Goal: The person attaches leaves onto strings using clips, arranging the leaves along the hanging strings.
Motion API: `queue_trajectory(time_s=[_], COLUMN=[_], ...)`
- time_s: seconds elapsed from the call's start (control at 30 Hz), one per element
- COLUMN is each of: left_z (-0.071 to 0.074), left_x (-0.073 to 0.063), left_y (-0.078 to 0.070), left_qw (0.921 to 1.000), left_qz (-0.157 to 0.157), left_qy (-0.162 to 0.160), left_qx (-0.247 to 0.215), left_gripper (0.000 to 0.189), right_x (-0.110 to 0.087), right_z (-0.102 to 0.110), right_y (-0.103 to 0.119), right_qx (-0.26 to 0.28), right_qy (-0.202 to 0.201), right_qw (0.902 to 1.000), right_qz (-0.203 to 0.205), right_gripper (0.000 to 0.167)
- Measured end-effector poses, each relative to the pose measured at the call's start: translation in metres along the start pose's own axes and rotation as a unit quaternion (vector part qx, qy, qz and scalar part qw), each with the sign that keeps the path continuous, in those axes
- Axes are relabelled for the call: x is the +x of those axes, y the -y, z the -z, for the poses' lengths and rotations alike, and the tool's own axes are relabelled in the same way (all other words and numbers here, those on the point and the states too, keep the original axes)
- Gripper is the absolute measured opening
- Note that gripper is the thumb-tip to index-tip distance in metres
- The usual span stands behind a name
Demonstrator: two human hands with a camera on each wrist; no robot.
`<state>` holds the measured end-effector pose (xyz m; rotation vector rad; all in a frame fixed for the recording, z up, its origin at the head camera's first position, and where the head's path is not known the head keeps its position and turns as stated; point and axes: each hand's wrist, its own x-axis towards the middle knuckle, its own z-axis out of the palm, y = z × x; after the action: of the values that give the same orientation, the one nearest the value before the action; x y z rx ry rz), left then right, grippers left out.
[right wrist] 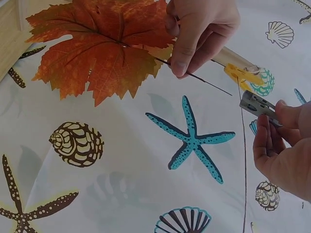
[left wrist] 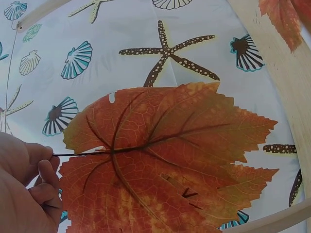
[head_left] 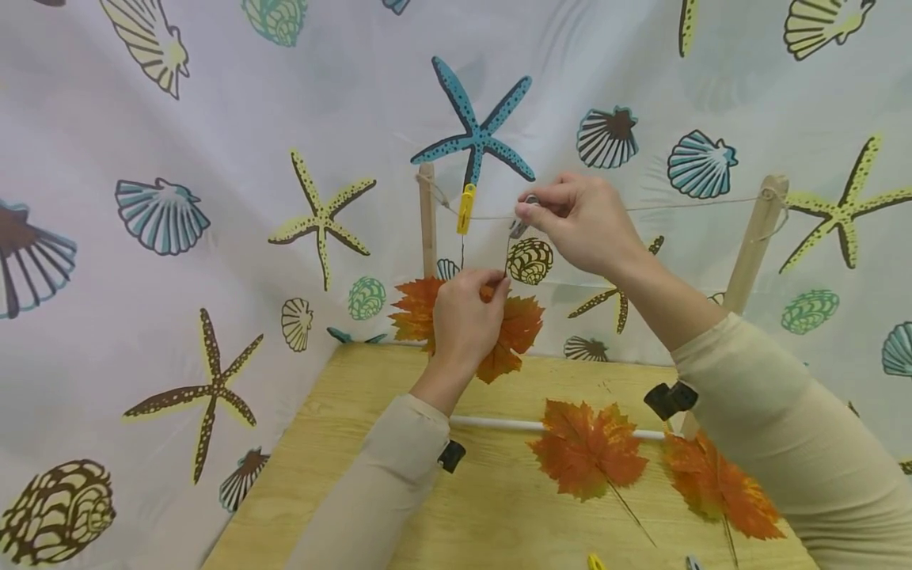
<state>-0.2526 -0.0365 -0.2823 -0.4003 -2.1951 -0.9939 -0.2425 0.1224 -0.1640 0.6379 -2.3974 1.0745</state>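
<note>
Maple leaf [left wrist: 160,158], apparently mid-hanging
Your left hand [head_left: 466,313] pinches its stem [right wrist: 209,84], right hand [head_left: 590,226] a gray clothespin [right wrist: 256,104]; aligning them seems next.

From the yellow plastic clothespin [head_left: 465,212] on the thin beige string [head_left: 684,205], one pale wooden post [head_left: 427,222] stands at nine o'clock, another farther off at three. Just beside that clothespin at three, the right hand [head_left: 587,222] holds the grey clothespin [right wrist: 255,104]; at six, the left hand [head_left: 466,317] grips an orange lobed leaf [left wrist: 170,141]. On the wooden counter [head_left: 492,507], a loose orange leaf [head_left: 587,443] at five overlaps the white rod [head_left: 492,423]. Behind hangs white shell-patterned cloth [head_left: 249,95].
</note>
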Motion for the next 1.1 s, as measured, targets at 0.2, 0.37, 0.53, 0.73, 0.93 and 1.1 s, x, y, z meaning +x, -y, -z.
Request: queue_trajectory(time_s=[0.2,0.37,0.53,0.73,0.93,1.1], left_z=[0.000,0.001,0.001,0.004,0.005,0.007], left_x=[0.004,0.008,0.010,0.009,0.010,0.013], left_y=[-0.003,-0.005,-0.005,-0.006,-0.007,-0.008], left_qw=[1.0000,1.0000,0.9999,0.9997,0.9998,0.9999], left_qz=[0.004,0.003,0.011,0.023,0.018,0.013], left_qy=[-0.004,-0.009,-0.003,0.000,0.007,-0.003], left_qx=[-0.002,-0.001,0.005,0.013,0.008,0.001], left_gripper=[0.017,0.018,0.018,0.018,0.020,0.019], right_x=[0.010,0.018,0.021,0.023,0.022,0.024], right_z=[0.007,0.012,0.011,0.006,0.004,0.002], right_y=[0.002,0.002,0.005,0.010,0.013,0.015], right_qx=[-0.007,-0.029,-0.027,-0.050,-0.075,-0.092], right_qy=[-0.010,0.004,0.028,0.059,0.075,0.082], right_qw=[0.9999,0.9993,0.9979,0.9954,0.9923,0.9912], right_qz=[0.000,-0.023,-0.053,-0.057,-0.064,-0.049], right_gripper=[0.024,0.028,0.030,0.029,0.031,0.030])
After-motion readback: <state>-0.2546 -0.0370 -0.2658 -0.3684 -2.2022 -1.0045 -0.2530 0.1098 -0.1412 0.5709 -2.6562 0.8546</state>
